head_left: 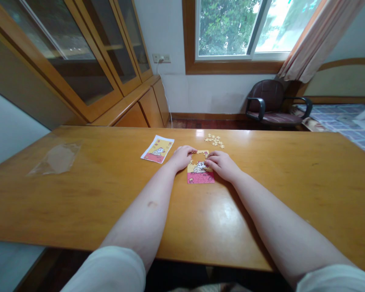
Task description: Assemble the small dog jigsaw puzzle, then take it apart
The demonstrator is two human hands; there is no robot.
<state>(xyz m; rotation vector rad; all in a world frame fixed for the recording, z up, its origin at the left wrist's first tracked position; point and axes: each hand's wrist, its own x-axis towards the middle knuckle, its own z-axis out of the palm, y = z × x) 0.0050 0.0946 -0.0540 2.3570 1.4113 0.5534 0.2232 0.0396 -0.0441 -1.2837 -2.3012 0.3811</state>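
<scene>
left hand curled at left edge of jigsaw puzzle | right hand fingertips pinched at its right, piece unclear | sideways shove = popped joints, probably

Table is mostly bare wood – only loose pieces behind the puzzle, card left, plastic bag far left.

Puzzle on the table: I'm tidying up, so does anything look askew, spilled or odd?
Nothing is damaged or spilled. The puzzle has gaps in its upper part, with loose pieces scattered beyond it. The picture card to its left lies at a slant, and a crumpled clear plastic bag sits near the left end of the table.
</scene>
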